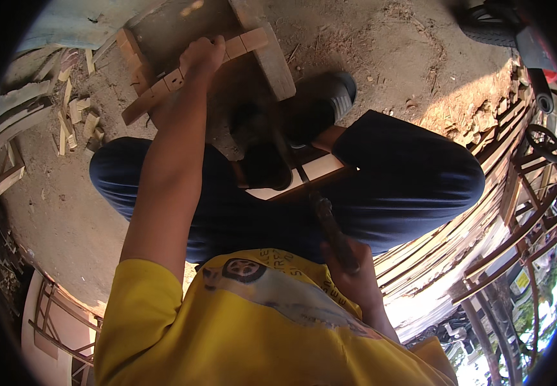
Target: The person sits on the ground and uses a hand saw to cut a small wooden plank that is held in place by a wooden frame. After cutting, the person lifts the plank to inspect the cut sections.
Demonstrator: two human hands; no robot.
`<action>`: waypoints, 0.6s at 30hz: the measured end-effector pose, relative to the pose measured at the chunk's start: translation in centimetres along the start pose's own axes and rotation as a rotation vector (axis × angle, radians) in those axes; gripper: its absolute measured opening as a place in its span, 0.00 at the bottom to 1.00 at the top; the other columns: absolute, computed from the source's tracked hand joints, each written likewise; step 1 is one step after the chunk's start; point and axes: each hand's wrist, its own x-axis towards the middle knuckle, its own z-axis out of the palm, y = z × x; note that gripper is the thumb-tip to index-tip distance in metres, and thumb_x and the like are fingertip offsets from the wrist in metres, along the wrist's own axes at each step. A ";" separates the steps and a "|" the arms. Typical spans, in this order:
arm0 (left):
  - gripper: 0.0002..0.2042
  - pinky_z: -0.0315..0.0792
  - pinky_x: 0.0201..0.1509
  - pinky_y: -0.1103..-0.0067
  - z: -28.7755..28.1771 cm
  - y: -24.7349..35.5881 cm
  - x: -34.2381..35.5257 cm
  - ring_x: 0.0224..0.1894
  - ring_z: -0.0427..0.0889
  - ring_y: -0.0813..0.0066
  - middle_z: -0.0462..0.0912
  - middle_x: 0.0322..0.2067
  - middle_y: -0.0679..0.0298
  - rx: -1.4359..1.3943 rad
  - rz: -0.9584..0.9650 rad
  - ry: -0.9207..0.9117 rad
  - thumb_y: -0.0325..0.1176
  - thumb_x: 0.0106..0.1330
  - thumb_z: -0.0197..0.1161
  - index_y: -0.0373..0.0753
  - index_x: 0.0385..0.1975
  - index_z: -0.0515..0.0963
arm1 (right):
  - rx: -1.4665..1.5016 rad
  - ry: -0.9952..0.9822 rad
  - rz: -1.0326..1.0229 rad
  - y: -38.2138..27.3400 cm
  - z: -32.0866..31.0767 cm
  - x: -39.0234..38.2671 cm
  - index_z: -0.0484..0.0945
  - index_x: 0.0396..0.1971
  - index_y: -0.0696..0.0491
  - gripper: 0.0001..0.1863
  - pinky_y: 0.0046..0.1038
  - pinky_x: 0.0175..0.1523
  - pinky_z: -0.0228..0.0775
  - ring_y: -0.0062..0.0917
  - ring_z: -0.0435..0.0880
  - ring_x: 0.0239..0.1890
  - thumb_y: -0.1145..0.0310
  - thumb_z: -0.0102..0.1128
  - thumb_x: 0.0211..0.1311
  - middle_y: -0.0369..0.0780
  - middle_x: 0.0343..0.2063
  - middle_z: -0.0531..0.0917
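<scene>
My left hand (pixel 201 56) is closed over a wooden strip (pixel 246 44) with several lines across it and small dark notches near its left part. The strip lies slantwise across a wooden board (pixel 277 74) on the right and another wooden piece (pixel 134 59) on the left. Low in front of my body, my right hand (pixel 354 267) is wrapped round the dark handle of a long tool (pixel 330 222). Its thin shaft points up and left between my legs; shadow hides its far end, so its kind is unclear.
Wood offcuts (pixel 73 119) litter the ground at left. My dark shoes (pixel 323 103) and bent knees flank the work; a pale board (pixel 320 168) shows beneath my legs. Long timber strips (pixel 446 241) are stacked at right, beside a metal frame (pixel 529 219). A wheel (pixel 489 24) stands far right.
</scene>
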 end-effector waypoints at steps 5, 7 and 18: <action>0.28 0.70 0.55 0.63 -0.4 0.1 0.1 0.48 0.80 0.52 0.82 0.42 0.48 -0.032 -0.005 0.005 0.51 0.64 0.38 0.34 0.41 0.81 | -0.038 -0.024 -0.102 -1.8 -3.4 1.0 0.77 0.29 0.61 0.06 0.20 0.21 0.53 0.10 0.62 0.17 0.72 0.58 0.60 0.30 0.13 0.71; 0.28 0.70 0.55 0.62 -0.6 0.3 -0.4 0.48 0.80 0.52 0.81 0.43 0.48 -0.029 -0.007 0.022 0.51 0.64 0.38 0.34 0.40 0.81 | -0.133 -0.038 -0.050 -1.5 -5.0 -1.3 0.77 0.28 0.62 0.08 0.20 0.20 0.52 0.10 0.62 0.16 0.72 0.58 0.60 0.30 0.12 0.70; 0.28 0.72 0.53 0.62 0.1 -0.4 0.1 0.47 0.80 0.51 0.81 0.42 0.46 -0.057 -0.016 0.019 0.52 0.65 0.39 0.33 0.40 0.80 | -0.312 0.040 -0.182 -2.5 -7.4 -0.2 0.78 0.37 0.55 0.10 0.32 0.23 0.63 0.35 0.76 0.17 0.74 0.57 0.53 0.42 0.18 0.78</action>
